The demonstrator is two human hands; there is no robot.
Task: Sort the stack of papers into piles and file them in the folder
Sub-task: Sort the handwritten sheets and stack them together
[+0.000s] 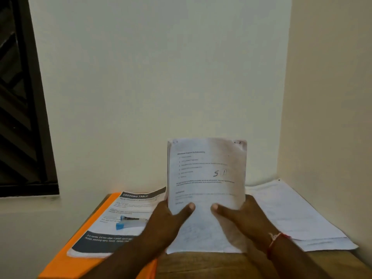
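We judge the sorting begun but far from finished. The stack of papers (206,172) stands upright above the middle of the tabletop (201,264), held by both hands. The left hand (169,220) and the right hand (241,216) each have their grip closed on its lower edges, thumbs pressed on the front sheet. Below the thumbs the white paper runs on toward us. It may be the same stack bending, or a separate sheet lying flat, and the blur keeps us from telling which.

To the right lies one pile (291,214) of white sheets. To the left lies one orange folder (66,264), apparently closed, so filing seems not yet started.

We count one leaflet (128,206) on the folder, one blue stapler (128,222) on the leaflet, one held stack and one laid pile.
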